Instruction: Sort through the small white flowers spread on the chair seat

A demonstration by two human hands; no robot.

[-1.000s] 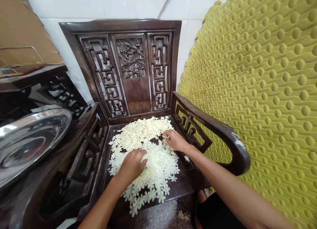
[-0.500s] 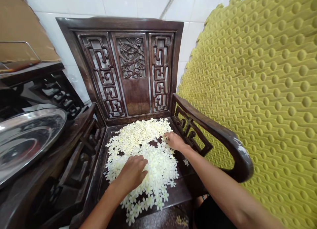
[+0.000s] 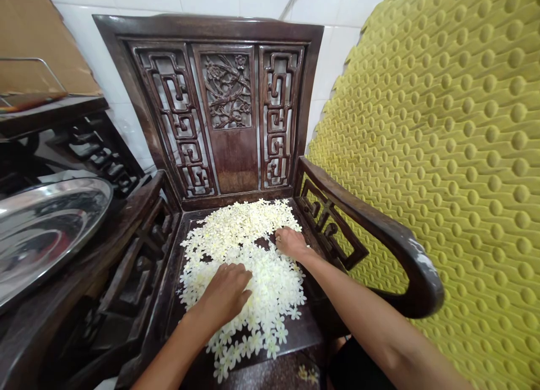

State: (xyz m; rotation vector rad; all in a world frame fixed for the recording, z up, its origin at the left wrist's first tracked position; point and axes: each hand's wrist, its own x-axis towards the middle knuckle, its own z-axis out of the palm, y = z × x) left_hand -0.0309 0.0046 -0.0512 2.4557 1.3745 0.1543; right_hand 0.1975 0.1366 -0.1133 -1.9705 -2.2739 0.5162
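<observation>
Many small five-petalled flowers, white and pale yellow, lie spread over the dark wooden seat (image 3: 307, 322) of a carved armchair. They form a yellower heap (image 3: 236, 221) towards the backrest and a whiter heap (image 3: 270, 288) nearer me. My left hand (image 3: 228, 288) rests over the left of the whiter heap, its thumb apart from the fingers and nothing visible in it. At the right edge, between the two heaps, my right hand (image 3: 292, 242) is curled with its fingertips down among the flowers. Whatever may be between those fingertips is hidden.
The carved backrest (image 3: 234, 159) rises behind the seat, with an armrest (image 3: 371, 221) on the right. A shiny round metal tray (image 3: 90, 210) stands at the left. A yellow bumpy foam mat (image 3: 442, 142) covers the right side. A few yellowish flowers (image 3: 307, 374) lie near the bottom.
My right hand has shifted slightly left and its fingers have drawn in further. The left hand stays in place. The view has tilted and shifted a little.
</observation>
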